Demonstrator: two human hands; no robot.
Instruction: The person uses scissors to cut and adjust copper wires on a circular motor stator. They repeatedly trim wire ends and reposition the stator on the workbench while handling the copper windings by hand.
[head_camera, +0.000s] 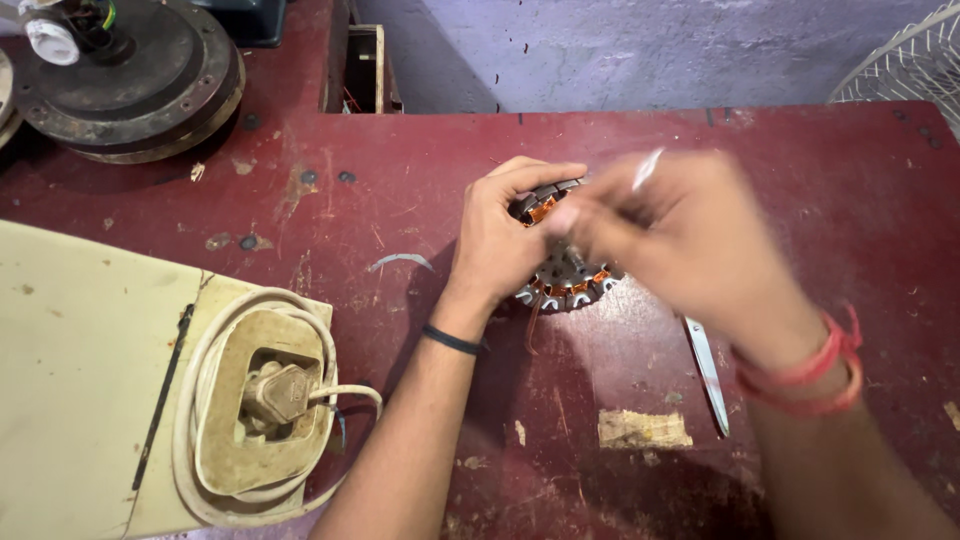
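Observation:
My left hand (497, 240) grips a round metal motor stator (565, 283) with copper windings, holding it tilted on edge over the dark red table (400, 190). My right hand (680, 240) is blurred with motion in front of the stator and pinches a thin pale strip (647, 168) that sticks up above the fingers. The stator's middle is hidden behind my right hand.
A metal blade (706, 370) lies on the table by my right wrist. A cream appliance body (90, 380) with a coiled cord and plug (278, 392) sits front left. Dark round motor housings (130, 75) stand back left. A wire fan guard (910, 60) shows back right.

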